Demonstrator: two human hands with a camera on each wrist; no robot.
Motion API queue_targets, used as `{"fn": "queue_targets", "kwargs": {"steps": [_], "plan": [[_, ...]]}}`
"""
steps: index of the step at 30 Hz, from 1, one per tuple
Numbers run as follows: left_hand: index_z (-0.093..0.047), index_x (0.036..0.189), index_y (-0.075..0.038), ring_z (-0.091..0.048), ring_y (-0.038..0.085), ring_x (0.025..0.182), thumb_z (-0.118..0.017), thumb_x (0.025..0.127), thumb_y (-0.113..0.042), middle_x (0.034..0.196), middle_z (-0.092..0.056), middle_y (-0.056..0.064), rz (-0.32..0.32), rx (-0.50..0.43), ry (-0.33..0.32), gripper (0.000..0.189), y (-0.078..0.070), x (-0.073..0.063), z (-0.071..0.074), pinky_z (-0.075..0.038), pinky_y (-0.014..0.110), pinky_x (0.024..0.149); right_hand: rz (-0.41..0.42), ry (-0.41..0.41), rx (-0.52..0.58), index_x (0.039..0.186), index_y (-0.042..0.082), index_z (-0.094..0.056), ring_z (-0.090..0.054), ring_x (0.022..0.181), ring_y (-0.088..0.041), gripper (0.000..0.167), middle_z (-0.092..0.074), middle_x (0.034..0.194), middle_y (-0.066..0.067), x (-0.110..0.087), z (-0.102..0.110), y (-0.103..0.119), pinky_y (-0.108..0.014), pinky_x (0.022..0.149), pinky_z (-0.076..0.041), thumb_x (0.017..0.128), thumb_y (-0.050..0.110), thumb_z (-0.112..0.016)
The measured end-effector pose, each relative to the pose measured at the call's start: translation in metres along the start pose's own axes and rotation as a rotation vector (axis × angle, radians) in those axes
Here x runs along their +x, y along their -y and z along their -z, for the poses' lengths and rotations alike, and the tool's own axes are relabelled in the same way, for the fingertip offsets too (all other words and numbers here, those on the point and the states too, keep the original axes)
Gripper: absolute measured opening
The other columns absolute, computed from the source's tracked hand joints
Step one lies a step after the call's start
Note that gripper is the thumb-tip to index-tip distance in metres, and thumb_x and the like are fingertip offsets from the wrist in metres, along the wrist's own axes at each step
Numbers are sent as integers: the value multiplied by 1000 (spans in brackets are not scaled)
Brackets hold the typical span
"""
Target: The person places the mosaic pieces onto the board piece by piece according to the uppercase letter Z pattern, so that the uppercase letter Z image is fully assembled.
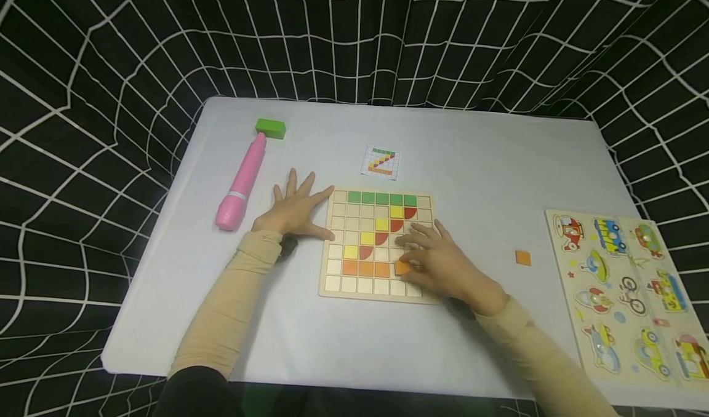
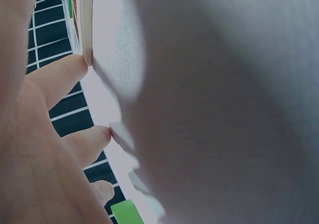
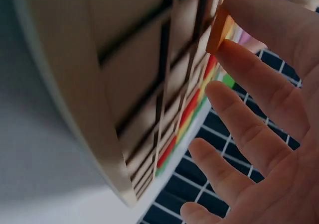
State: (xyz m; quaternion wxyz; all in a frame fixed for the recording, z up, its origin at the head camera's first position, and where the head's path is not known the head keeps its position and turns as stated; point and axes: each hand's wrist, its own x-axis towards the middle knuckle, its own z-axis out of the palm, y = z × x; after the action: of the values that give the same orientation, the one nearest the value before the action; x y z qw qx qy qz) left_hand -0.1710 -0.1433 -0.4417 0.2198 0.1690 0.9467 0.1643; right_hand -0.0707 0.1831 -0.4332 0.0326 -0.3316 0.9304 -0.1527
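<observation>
A wooden grid board (image 1: 335,285) lies on the table, holding green squares (image 1: 382,199) along its top, a diagonal of yellow squares (image 1: 367,238) beside red quarter-circles (image 1: 381,238), and orange squares (image 1: 366,269) in a lower row. Between thumb and index finger my right hand (image 1: 443,266) pinches an orange square tile (image 1: 402,268), seen edge-on as an orange tile (image 3: 219,30) in the right wrist view, at the cell right of the orange row. With fingers spread, my left hand (image 1: 293,213) touches the board's left edge with thumb and index finger.
A small pattern card (image 1: 381,163) lies beyond the board. Another orange square (image 1: 523,258) sits to the right, near a vehicle puzzle board (image 1: 609,294). At the left are a pink microphone-shaped object (image 1: 244,180) and a green block (image 1: 271,128).
</observation>
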Motion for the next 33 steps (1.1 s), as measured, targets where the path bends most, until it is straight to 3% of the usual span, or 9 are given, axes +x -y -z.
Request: {"fn": "queue_targets", "kwargs": {"steps": [11,19,25,33], "plan": [[-23,165,-31,27,50,156,-84,73,-65,176,7,16,6,-2,5,116,1,0,2,6,81,120,26,-38,-65,99,16,-84,-58,135,-41,27,-74,128,-7,0,-9,6,-74,117,-32,78,33,-89],[-23,165,-30,26,51,156,-84,74,-64,176,7,17,3,0,3,115,-1,0,3,6,81,120,-54,-36,-79,98,16,-85,-60,132,-41,28,-75,128,-9,2,-9,9,-71,115,-38,75,32,-91],[-23,165,-30,26,51,156,-84,74,-64,176,6,17,-1,-1,3,115,-1,0,2,5,81,119,-79,-25,-79,100,18,-84,-61,132,-39,29,-75,128,-7,-1,-7,8,-72,116,-36,75,32,-90],[-23,165,-30,26,51,156,-84,74,-64,176,7,17,-1,1,4,115,-1,-1,1,5,81,120,-191,-56,-38,108,13,-81,-60,133,-43,32,-74,130,-11,-12,14,-16,-76,118,-28,82,31,-86]]}}
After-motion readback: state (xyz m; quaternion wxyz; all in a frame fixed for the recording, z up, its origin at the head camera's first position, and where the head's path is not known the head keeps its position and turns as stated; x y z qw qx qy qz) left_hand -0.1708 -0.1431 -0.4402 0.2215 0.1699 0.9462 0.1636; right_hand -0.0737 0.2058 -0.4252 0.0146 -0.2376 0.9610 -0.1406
